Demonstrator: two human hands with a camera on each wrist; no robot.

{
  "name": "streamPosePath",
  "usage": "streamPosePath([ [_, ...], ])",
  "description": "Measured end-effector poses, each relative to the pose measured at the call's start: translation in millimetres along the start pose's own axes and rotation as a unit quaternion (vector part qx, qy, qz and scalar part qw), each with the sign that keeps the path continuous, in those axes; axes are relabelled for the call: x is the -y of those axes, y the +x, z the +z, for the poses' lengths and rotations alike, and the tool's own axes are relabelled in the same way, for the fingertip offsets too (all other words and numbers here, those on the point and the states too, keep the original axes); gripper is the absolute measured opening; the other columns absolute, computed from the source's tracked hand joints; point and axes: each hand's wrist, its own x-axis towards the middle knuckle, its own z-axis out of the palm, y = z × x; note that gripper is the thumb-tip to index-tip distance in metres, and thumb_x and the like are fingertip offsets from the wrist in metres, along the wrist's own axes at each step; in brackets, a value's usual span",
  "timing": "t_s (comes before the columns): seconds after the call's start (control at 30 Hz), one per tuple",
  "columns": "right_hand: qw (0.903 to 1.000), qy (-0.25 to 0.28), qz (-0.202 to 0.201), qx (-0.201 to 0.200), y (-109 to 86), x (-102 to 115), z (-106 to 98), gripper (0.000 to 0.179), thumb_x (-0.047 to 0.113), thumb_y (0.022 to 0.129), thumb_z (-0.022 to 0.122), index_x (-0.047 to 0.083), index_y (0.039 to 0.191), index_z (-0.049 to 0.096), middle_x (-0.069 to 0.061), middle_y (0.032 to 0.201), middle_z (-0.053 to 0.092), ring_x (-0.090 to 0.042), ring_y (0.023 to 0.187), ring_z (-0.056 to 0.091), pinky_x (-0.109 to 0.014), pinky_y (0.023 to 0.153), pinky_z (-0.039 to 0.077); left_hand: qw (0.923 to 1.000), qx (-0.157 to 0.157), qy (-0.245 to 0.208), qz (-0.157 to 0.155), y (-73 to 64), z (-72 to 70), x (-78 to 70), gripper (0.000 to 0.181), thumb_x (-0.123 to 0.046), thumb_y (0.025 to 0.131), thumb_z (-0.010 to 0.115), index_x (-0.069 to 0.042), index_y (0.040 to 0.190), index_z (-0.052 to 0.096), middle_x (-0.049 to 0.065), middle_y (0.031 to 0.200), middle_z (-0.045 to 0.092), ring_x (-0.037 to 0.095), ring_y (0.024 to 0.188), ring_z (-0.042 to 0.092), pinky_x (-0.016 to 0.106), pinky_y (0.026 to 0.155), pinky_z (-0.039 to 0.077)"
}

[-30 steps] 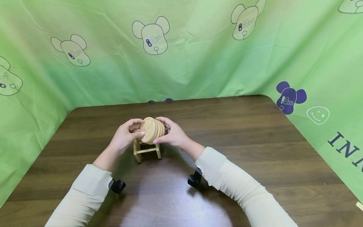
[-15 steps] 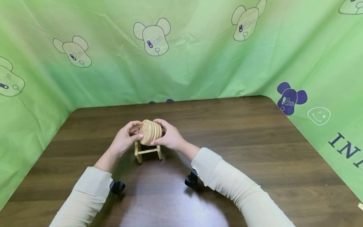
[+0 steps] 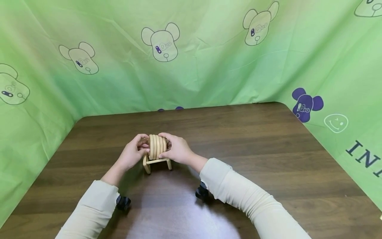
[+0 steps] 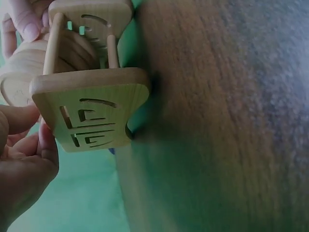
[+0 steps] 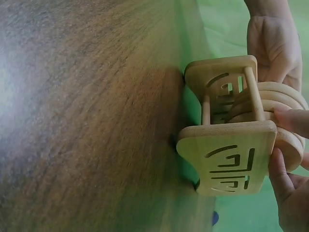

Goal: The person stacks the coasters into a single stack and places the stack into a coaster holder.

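Observation:
Several round wooden coasters (image 3: 157, 146) stand on edge, side by side, partly down in a wooden coaster holder (image 3: 146, 165). Slot patterns are cut through the holder's side panel (image 4: 99, 89), and round rods link its two ends. My right hand (image 3: 178, 149) grips the stack from the right, its thumb on the near edge and fingers over the top. From the left, my left hand (image 3: 132, 152) holds the stack's other end between thumb and fingers. In the left wrist view a left fingertip lies at the holder panel's edge. The coasters' lower parts are hidden behind the holder in both wrist views.
The holder stands on a dark wood-grain table (image 3: 253, 149). A green printed cloth (image 3: 203, 73) hangs behind and on both sides of it. Black wrist cameras (image 3: 123, 202) hang below the cream sleeves.
Both hands have lowered the coasters toward the holder. The stack has turned from showing its round left face to nearly edge-on. The holder has stayed on the table.

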Motion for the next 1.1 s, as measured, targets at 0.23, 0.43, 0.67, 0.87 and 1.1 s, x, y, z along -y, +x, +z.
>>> streamPosePath([
  [0.23, 0.9999, 0.001, 0.013, 0.0, 1.9, 1, 1, 0.06, 0.012, 0.066, 0.075, 0.009, 0.12, 0.049, -0.006, 0.087, 0.06, -0.011, 0.074, 0.058, -0.017, 0.062, 0.044, 0.9954, -0.019, 0.088, 0.032, 1.4, 1.2, -0.7, 0.032, 0.011, 0.076, 0.054, 0.005, 0.106, 0.049, 0.018, 0.095, 0.059, 0.025, 0.085, 0.055, 0.033, 0.071, 0.044],
  [0.43, 0.9977, 0.055, 0.04, 0.002, 2.0, 1, 1, 0.057, 0.008, 0.066, 0.073, 0.009, 0.119, 0.051, -0.009, 0.089, 0.06, -0.014, 0.076, 0.058, -0.019, 0.061, 0.045, 0.9972, -0.012, 0.072, 0.019, 2.0, -0.7, -1.8, 0.031, 0.01, 0.076, 0.054, 0.005, 0.107, 0.049, 0.018, 0.096, 0.059, 0.025, 0.085, 0.056, 0.033, 0.072, 0.044],
  [0.67, 0.9926, 0.112, 0.042, -0.018, -0.8, 0, -2, 0.047, 0.002, 0.07, 0.069, 0.006, 0.114, 0.054, -0.011, 0.109, 0.056, -0.018, 0.084, 0.056, -0.021, 0.063, 0.046, 0.9982, 0.002, 0.059, -0.012, 1.2, -4.7, -4.0, 0.029, 0.005, 0.079, 0.057, 0.005, 0.107, 0.051, 0.018, 0.1, 0.058, 0.027, 0.088, 0.056, 0.034, 0.074, 0.044],
  [0.87, 0.9928, 0.113, 0.038, -0.011, -4.8, -1, -5, 0.045, 0.003, 0.072, 0.067, 0.005, 0.115, 0.054, -0.01, 0.117, 0.052, -0.02, 0.086, 0.057, -0.021, 0.063, 0.046, 0.9982, -0.001, 0.058, -0.01, 2.1, -9.3, -2.8, 0.028, 0.003, 0.078, 0.059, 0.005, 0.105, 0.053, 0.018, 0.098, 0.058, 0.027, 0.088, 0.056, 0.034, 0.072, 0.045],
  [1.1, 0.9932, 0.102, 0.055, -0.003, -13.1, -9, -9, 0.044, 0.008, 0.074, 0.066, 0.004, 0.116, 0.052, -0.011, 0.115, 0.053, -0.018, 0.084, 0.057, -0.022, 0.065, 0.045, 0.9974, 0.001, 0.07, -0.014, 1.2, -14.6, -2.2, 0.028, -0.003, 0.078, 0.061, 0.0, 0.105, 0.054, 0.016, 0.099, 0.058, 0.027, 0.088, 0.056, 0.034, 0.071, 0.046],
])
